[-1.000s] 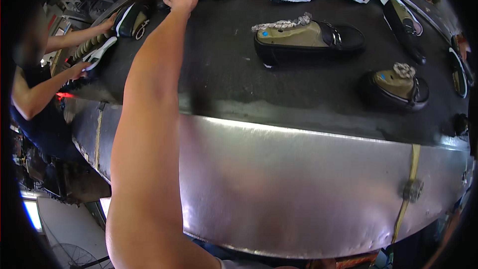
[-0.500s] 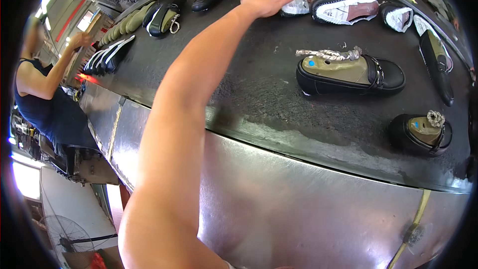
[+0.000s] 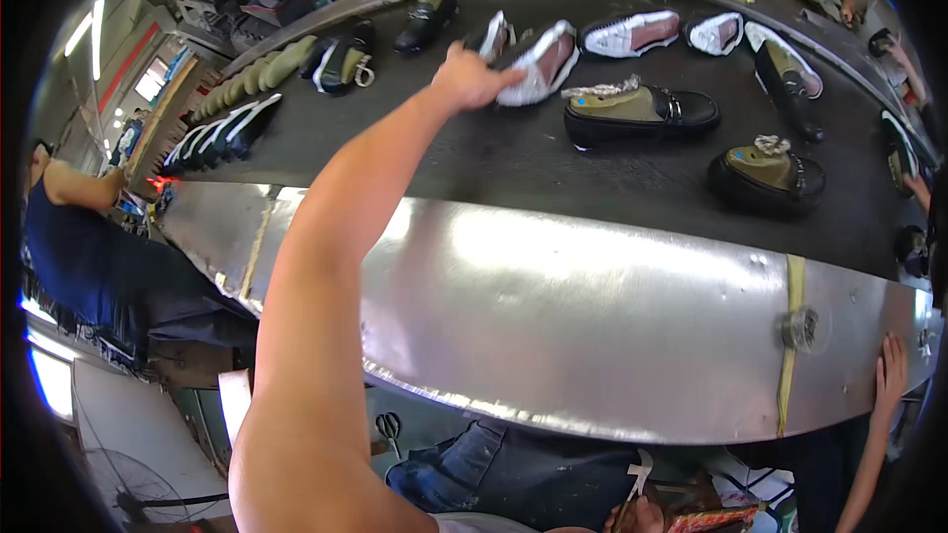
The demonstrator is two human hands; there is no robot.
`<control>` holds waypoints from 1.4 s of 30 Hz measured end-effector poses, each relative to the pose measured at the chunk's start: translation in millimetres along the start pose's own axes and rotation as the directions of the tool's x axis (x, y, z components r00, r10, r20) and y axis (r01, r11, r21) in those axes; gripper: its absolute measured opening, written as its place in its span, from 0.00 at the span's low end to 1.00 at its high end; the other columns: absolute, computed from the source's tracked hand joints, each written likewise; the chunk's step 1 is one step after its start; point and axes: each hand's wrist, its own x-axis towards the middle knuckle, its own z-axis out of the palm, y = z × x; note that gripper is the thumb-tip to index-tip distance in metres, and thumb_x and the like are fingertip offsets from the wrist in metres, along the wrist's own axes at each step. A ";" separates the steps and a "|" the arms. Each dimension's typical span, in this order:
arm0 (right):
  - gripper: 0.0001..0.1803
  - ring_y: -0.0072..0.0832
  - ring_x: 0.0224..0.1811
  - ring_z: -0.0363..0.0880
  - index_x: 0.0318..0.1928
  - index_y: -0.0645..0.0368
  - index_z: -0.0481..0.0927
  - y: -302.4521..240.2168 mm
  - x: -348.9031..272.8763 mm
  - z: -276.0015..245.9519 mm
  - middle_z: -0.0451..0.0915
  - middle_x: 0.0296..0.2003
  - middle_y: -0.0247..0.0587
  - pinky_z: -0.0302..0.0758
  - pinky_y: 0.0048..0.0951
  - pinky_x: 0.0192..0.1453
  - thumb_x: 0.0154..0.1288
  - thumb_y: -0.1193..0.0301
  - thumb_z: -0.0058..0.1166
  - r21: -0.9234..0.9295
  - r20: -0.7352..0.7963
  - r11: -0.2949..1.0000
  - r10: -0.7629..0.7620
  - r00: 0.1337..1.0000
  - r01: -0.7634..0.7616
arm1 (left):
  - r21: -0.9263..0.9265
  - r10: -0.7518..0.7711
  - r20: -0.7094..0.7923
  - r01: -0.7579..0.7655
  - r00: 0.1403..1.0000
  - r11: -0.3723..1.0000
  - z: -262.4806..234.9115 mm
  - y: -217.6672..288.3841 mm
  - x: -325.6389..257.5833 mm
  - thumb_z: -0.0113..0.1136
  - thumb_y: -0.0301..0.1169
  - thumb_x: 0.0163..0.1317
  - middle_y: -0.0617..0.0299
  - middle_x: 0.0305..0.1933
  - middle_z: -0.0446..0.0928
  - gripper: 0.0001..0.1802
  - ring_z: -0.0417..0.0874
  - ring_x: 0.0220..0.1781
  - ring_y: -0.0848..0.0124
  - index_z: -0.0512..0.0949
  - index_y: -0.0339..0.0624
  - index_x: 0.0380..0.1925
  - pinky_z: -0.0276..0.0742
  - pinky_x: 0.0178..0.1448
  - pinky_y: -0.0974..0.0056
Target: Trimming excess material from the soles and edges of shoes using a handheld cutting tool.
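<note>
My left hand [image 3: 472, 79] stretches far over the black worktop, closed on the near end of a moccasin-type shoe [image 3: 549, 57] lying bottom up, its underside white and brown. The thumb presses on this shoe; the other fingers are partly hidden beside a second upturned shoe [image 3: 491, 38]. Low in the picture, my right hand [image 3: 647, 515], cut by the lower edge, is closed on a slim tool with a white forked tip [image 3: 640, 474]. Right of my left hand stands a black loafer [image 3: 647, 116] on a green last, with rope tied on top.
Another black loafer [image 3: 765, 178] stands nearer. More upturned shoes [image 3: 632, 35] line the far side. Green lasts [image 3: 259, 74] stand far left. A metal ledge [image 3: 563, 316] runs along the front. One co-worker [image 3: 99, 247] stands at left; another person's hand [image 3: 892, 375] rests on the ledge at right.
My left hand has gone from spread fingers to a closed grip, and the two upturned shoes by it have come nearer. The view has shifted, bringing my right hand into sight.
</note>
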 end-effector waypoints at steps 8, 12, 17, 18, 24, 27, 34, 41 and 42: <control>0.31 0.32 0.18 0.79 0.40 0.65 0.79 218.5 -170.2 128.5 0.81 0.24 0.43 0.70 0.24 0.17 0.69 0.44 0.50 0.417 -0.255 0.737 0.657 0.709 -0.532 | -0.551 -0.003 0.196 0.113 0.981 0.827 -76.4 -105.3 -270.9 0.69 0.59 0.51 0.33 0.71 0.58 0.42 0.61 0.74 0.47 0.79 0.27 0.50 0.60 0.73 0.58; 0.34 0.38 0.26 0.83 0.42 0.68 0.78 260.9 -199.0 138.3 0.81 0.27 0.48 0.76 0.31 0.25 0.69 0.43 0.47 0.380 -0.124 0.764 0.601 0.790 -0.521 | 0.016 0.205 0.068 -0.206 0.976 0.978 -94.4 -114.2 -364.6 0.71 0.53 0.51 0.34 0.75 0.51 0.47 0.54 0.77 0.45 0.70 0.24 0.60 0.53 0.77 0.54; 0.36 0.42 0.22 0.83 0.38 0.70 0.76 291.3 -224.7 167.7 0.81 0.25 0.49 0.77 0.33 0.22 0.71 0.42 0.42 0.387 -0.196 0.853 0.448 0.872 -0.351 | 0.009 0.424 -0.091 -0.425 0.901 0.905 -67.7 -66.2 -331.6 0.70 0.51 0.52 0.35 0.75 0.53 0.49 0.52 0.77 0.44 0.64 0.26 0.65 0.53 0.77 0.53; 0.35 0.40 0.23 0.84 0.38 0.69 0.76 293.6 -227.3 173.4 0.82 0.26 0.49 0.76 0.31 0.21 0.72 0.42 0.41 0.382 -0.234 0.867 0.426 0.874 -0.320 | 0.017 0.339 -0.053 -0.339 0.939 0.941 -63.2 -43.8 -316.7 0.70 0.50 0.52 0.36 0.72 0.59 0.50 0.58 0.76 0.45 0.62 0.25 0.66 0.57 0.76 0.55; 0.32 0.35 0.24 0.85 0.41 0.68 0.75 273.0 -229.1 191.0 0.82 0.28 0.48 0.69 0.23 0.16 0.76 0.46 0.36 0.281 -0.313 0.908 0.392 0.865 -0.310 | -0.119 0.239 0.353 -0.210 0.905 0.971 -52.8 -26.8 -226.9 0.67 0.52 0.54 0.40 0.63 0.73 0.44 0.76 0.64 0.52 0.69 0.35 0.65 0.71 0.65 0.56; 0.30 0.34 0.25 0.85 0.42 0.68 0.75 273.8 -235.6 195.0 0.83 0.28 0.47 0.67 0.21 0.16 0.78 0.51 0.33 0.292 -0.352 0.906 0.398 0.847 -0.305 | -0.161 0.275 0.305 -0.235 0.912 0.959 -56.1 -30.4 -250.3 0.63 0.52 0.58 0.43 0.60 0.76 0.39 0.79 0.60 0.51 0.71 0.37 0.63 0.73 0.63 0.55; 0.26 0.32 0.23 0.84 0.44 0.68 0.74 265.3 -237.4 196.8 0.82 0.28 0.46 0.67 0.21 0.16 0.79 0.54 0.35 0.253 -0.348 0.920 0.375 0.859 -0.298 | -0.980 0.566 0.099 -0.018 0.818 0.197 -33.6 -25.3 -431.2 0.57 0.41 0.69 0.62 0.51 0.78 0.25 0.77 0.49 0.74 0.71 0.45 0.63 0.75 0.54 0.66; 0.20 0.22 0.33 0.76 0.60 0.67 0.71 227.3 -257.3 215.2 0.77 0.33 0.37 0.73 0.24 0.42 0.71 0.73 0.51 -0.009 -0.323 0.981 0.180 0.929 -0.193 | -0.969 0.514 0.149 0.023 0.845 0.244 106.7 10.6 -614.2 0.54 0.41 0.71 0.46 0.73 0.60 0.36 0.59 0.76 0.58 0.53 0.43 0.74 0.54 0.76 0.58; 0.19 0.21 0.32 0.76 0.59 0.67 0.72 218.8 -264.4 221.4 0.77 0.32 0.35 0.73 0.24 0.40 0.70 0.73 0.51 -0.066 -0.328 0.978 0.166 0.930 -0.198 | -0.954 0.571 0.147 -0.037 0.807 0.297 100.2 12.2 -618.5 0.54 0.41 0.71 0.45 0.74 0.58 0.36 0.58 0.76 0.56 0.53 0.43 0.74 0.54 0.76 0.57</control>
